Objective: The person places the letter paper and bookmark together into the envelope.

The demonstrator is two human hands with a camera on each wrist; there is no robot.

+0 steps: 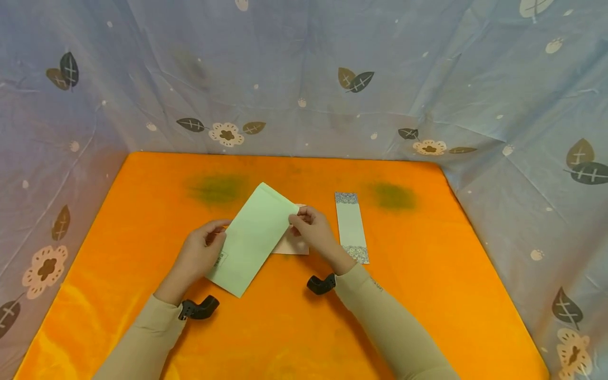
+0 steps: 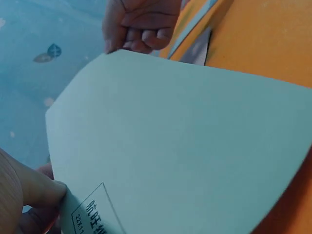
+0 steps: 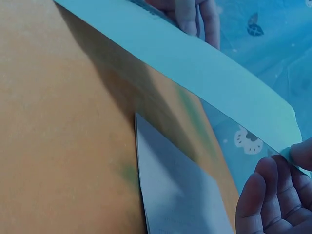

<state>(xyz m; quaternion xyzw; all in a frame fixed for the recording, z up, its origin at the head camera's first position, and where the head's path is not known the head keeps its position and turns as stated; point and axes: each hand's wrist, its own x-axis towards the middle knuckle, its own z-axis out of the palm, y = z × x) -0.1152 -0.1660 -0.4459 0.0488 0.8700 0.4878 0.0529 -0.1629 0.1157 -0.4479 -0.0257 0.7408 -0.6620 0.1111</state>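
A pale green envelope (image 1: 254,237) with a small printed box near one corner is held up at a slant between both hands. My left hand (image 1: 201,250) pinches its left edge, thumb on the face beside the printing; the left wrist view shows that thumb (image 2: 46,190) close up. At the upper right corner, my right hand (image 1: 313,232) pinches the envelope between thumb and fingers. A whitish folded paper (image 1: 293,244) lies on the table partly hidden behind the envelope; its corner shows below the envelope in the right wrist view.
To the right of my right hand lies a narrow white card (image 1: 350,227) with patterned bands at both ends. An orange cloth (image 1: 427,295) covers the table. Patterned grey-blue curtains (image 1: 304,68) hang at the back and both sides.
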